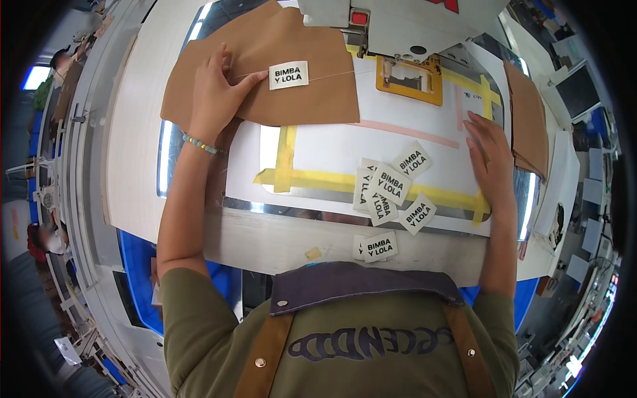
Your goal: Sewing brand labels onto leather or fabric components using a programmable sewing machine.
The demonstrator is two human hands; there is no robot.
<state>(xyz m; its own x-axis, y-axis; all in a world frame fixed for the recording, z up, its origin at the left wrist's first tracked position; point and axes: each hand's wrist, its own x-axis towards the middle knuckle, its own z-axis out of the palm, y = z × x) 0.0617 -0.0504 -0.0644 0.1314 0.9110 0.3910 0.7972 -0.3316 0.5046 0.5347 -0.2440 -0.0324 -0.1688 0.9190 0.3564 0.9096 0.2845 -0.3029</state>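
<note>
My left hand (215,89) rests on a brown fabric panel (302,106), fingers curved and apart, its thumb tip at the edge of a white printed label (288,75) lying on that panel. A thin thread crosses the panel toward the sewing machine's yellow frame (409,99). My right hand (486,146) lies at the right of a white template sheet (318,152) with yellow and pink tape strips, fingers loosely bent and holding nothing visible. Several loose labels (391,184) lie overlapping on the lower right of the sheet, others on the table edge below it.
The machine head (408,30) stands at the top middle. Folded brown pieces (531,119) lie at the right. Blue bins (139,278) sit below the pale table (133,172). Two blurred people (46,239) and shelving are at the far left; more work stations are at the far right.
</note>
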